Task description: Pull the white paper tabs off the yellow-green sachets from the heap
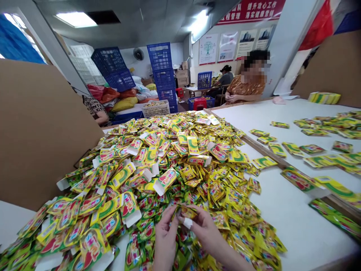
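Close together above the pile, my left hand (pixel 167 227) and my right hand (pixel 203 226) pinch small shiny sachets (pixel 188 212) between their fingertips. The fingers partly cover them, so how many there are is unclear. White tape or cloth (pixel 187 223) wraps my right thumb. Beneath my hands, green sachets (pixel 146 229) lie to the left and yellow sachets (pixel 239 226) to the right. Beyond them and to the left are heaped small printed yellow-green boxes (pixel 94 246), several with an open white end flap, like the box (pixel 166 180) just ahead.
A wooden strip (pixel 262 152) divides the white table (pixel 270 203); more flat packs (pixel 324 162) lie right of it. A cardboard panel (pixel 42 135) stands at left. Across the table sits a person (pixel 245 88). Blue crates (pixel 162 67) are stacked behind.
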`<move>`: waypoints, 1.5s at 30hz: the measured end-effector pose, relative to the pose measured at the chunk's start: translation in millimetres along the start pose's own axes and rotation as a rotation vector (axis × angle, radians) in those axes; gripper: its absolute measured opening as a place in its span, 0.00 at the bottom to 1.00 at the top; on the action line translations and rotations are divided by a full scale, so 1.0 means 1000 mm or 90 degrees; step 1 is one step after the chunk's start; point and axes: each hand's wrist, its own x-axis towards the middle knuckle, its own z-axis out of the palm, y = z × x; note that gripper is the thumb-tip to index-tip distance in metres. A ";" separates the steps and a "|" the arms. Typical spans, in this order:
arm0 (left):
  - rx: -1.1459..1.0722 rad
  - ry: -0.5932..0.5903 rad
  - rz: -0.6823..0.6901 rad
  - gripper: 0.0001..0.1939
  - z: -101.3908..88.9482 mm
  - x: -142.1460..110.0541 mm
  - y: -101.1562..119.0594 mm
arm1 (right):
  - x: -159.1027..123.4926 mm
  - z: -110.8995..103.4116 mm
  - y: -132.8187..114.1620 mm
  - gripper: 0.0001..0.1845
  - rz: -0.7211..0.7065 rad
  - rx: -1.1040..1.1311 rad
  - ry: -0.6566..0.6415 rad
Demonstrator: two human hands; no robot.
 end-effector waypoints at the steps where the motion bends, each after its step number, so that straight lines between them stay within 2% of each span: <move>1: 0.064 -0.007 0.068 0.17 0.001 0.003 0.002 | 0.001 -0.001 -0.001 0.21 0.014 0.023 0.021; 3: 0.246 -0.012 0.223 0.14 0.000 0.018 0.009 | 0.001 -0.007 -0.007 0.23 0.034 0.041 0.059; 5: 0.426 0.013 0.341 0.14 -0.005 0.042 0.016 | -0.001 -0.016 -0.017 0.25 0.045 0.017 0.091; 7: 0.576 0.048 0.397 0.22 -0.012 0.070 0.023 | -0.006 -0.027 -0.027 0.26 0.058 -0.032 0.109; 9: 0.679 0.040 0.415 0.32 -0.018 0.092 0.028 | -0.010 -0.038 -0.034 0.25 0.079 -0.063 0.120; 10: 0.710 0.029 0.423 0.33 -0.020 0.098 0.031 | -0.013 -0.043 -0.035 0.24 0.084 -0.061 0.125; 13: 0.718 -0.057 0.461 0.32 -0.028 0.087 0.038 | -0.016 -0.053 -0.034 0.22 0.088 0.021 0.127; 17: 0.677 -0.288 0.502 0.35 -0.041 0.037 0.044 | -0.013 -0.049 -0.032 0.18 0.098 0.144 0.034; 18: 0.651 -0.306 0.495 0.35 -0.043 0.025 0.044 | -0.012 -0.046 -0.032 0.15 0.094 0.159 0.006; 19: 0.608 -0.280 0.478 0.37 -0.043 0.015 0.042 | -0.011 -0.042 -0.032 0.13 0.088 0.174 -0.014; 22: 0.389 -0.071 0.370 0.50 -0.032 -0.003 0.029 | -0.012 -0.029 -0.034 0.09 0.091 0.242 -0.023; 24: 0.220 0.006 0.269 0.55 -0.018 -0.008 0.015 | -0.017 -0.021 -0.032 0.06 0.106 0.280 -0.039; 25: 0.140 0.025 0.205 0.51 -0.012 -0.009 0.009 | -0.019 -0.018 -0.031 0.05 0.115 0.287 -0.057; 27: -0.024 0.082 0.035 0.37 -0.002 -0.010 0.000 | -0.023 -0.015 -0.028 0.08 0.136 0.273 -0.085; 29: -0.156 0.155 -0.096 0.26 0.002 -0.010 -0.001 | -0.025 -0.019 -0.028 0.11 0.134 0.224 -0.047; 30: -0.194 0.160 -0.128 0.23 0.002 -0.009 0.003 | -0.024 -0.023 -0.031 0.12 0.119 0.189 -0.006; 32: -0.222 0.098 -0.140 0.22 0.001 -0.009 0.015 | -0.023 -0.030 -0.042 0.13 0.067 0.099 0.069; 34: -0.222 0.015 -0.153 0.22 0.002 -0.012 0.029 | -0.021 -0.032 -0.060 0.13 0.007 0.003 0.077; 38: -0.164 -0.144 -0.164 0.19 0.009 -0.021 0.037 | -0.016 -0.013 -0.095 0.10 -0.167 -0.190 -0.027; 40: -0.115 -0.183 -0.136 0.17 0.011 -0.025 0.032 | -0.015 -0.003 -0.105 0.07 -0.254 -0.331 -0.080; 42: -0.047 -0.183 -0.105 0.16 0.010 -0.027 0.025 | -0.016 0.003 -0.110 0.09 -0.268 -0.482 -0.137; 45: 0.042 -0.242 -0.063 0.19 0.006 -0.028 0.019 | -0.022 0.002 -0.112 0.16 -0.192 -0.696 -0.207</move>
